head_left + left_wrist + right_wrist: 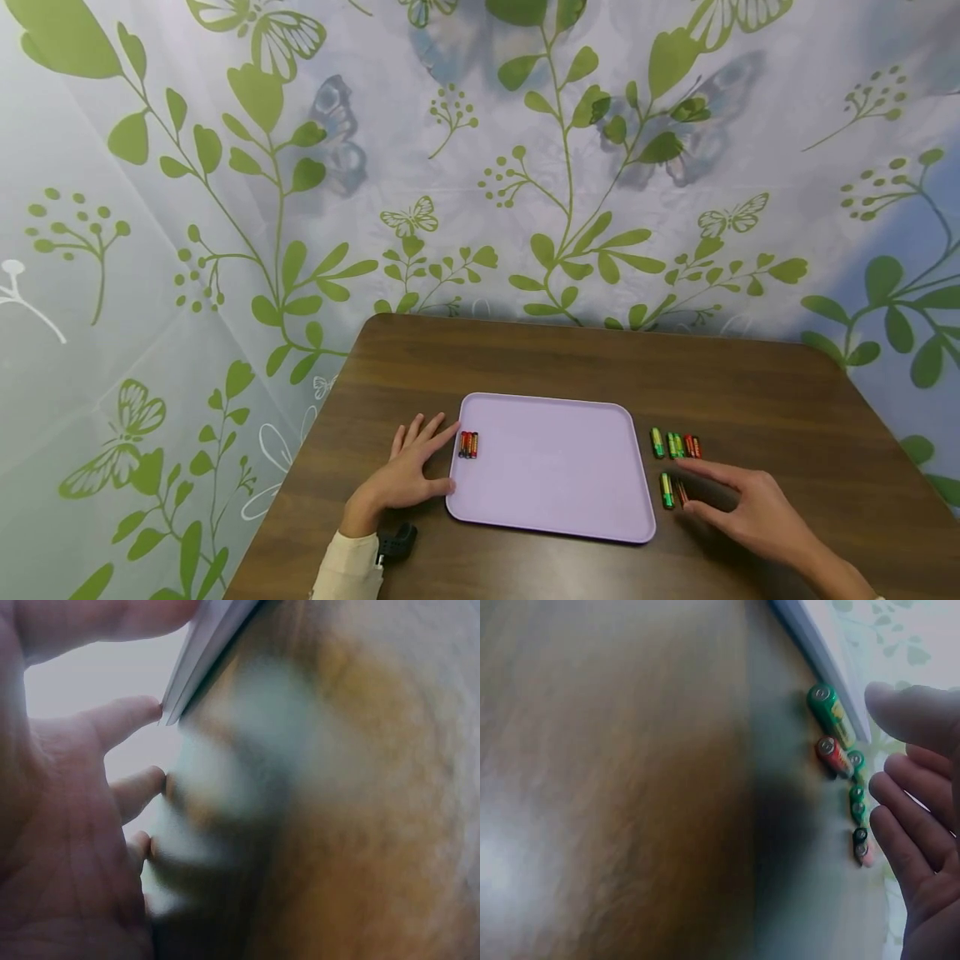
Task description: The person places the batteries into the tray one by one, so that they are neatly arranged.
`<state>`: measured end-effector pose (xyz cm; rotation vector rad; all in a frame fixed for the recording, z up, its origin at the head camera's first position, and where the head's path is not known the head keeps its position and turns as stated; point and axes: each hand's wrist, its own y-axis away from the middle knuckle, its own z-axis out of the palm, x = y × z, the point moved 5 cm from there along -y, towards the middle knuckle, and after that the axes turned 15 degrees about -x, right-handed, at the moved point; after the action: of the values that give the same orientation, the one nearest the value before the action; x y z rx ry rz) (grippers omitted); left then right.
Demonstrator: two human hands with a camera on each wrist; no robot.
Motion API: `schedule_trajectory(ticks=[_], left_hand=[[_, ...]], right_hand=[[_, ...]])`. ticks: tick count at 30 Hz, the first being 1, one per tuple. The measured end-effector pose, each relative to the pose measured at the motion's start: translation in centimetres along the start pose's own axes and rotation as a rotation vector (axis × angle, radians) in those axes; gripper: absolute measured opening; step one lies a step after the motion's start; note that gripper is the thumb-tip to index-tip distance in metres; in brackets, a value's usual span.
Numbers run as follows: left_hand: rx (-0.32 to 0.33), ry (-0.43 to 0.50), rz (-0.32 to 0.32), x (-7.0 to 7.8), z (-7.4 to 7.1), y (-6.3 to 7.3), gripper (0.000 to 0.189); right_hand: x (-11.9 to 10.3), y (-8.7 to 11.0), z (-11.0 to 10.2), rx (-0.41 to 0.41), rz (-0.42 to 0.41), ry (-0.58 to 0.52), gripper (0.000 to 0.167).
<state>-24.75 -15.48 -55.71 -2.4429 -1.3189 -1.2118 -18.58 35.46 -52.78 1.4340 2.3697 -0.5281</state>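
Note:
A lilac tray (555, 467) lies on the wooden table. Against its left rim my left hand (408, 475) rests with fingers spread, thumb and fingertips right at the edge. Three red batteries (468, 445) lie side by side inside the tray near that rim. Beyond the tray's right side, my right hand (757, 508) hovers close over loose batteries, thumb and fingers apart with nothing between them. Nearest to it are a green battery (667, 491) and a red battery (834, 756), partly hidden by the hand in the head view. Behind them stretches a row of green batteries (676, 445) and red batteries (692, 447).
The brown table (525, 354) reaches back to a hanging cloth (450, 167) printed with green leaves and butterflies. A small black object (397, 543) sits at the left wrist, beside the light sleeve (348, 571).

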Motion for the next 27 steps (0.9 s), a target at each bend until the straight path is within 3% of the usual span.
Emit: schedule_trajectory(ticks=[9,13,20,23,27], left_hand=[[0.085,0.058,0.119,-1.1,0.3,-0.2,0.092],[0.071,0.059,0.107,-0.7,0.3,-0.1,0.092],[0.006,0.006,0.010,0.2,-0.1,0.1,0.094],[0.017,0.008,0.027,0.1,-0.1,0.1,0.094],[0.061,0.033,0.100,-0.3,0.1,0.1,0.091]], right_hand=[[0.3,0.4,0.3,-0.039,0.025,0.001,0.065],[0.4,0.2,0.5,-0.050,0.011,0.019,0.069],[0.4,0.1,0.9,-0.047,-0.017,0.041,0.070],[0.4,0.1,0.9,-0.042,-0.014,0.039,0.069],[0.3,-0.1,0.8,-0.039,0.006,0.051,0.065]])
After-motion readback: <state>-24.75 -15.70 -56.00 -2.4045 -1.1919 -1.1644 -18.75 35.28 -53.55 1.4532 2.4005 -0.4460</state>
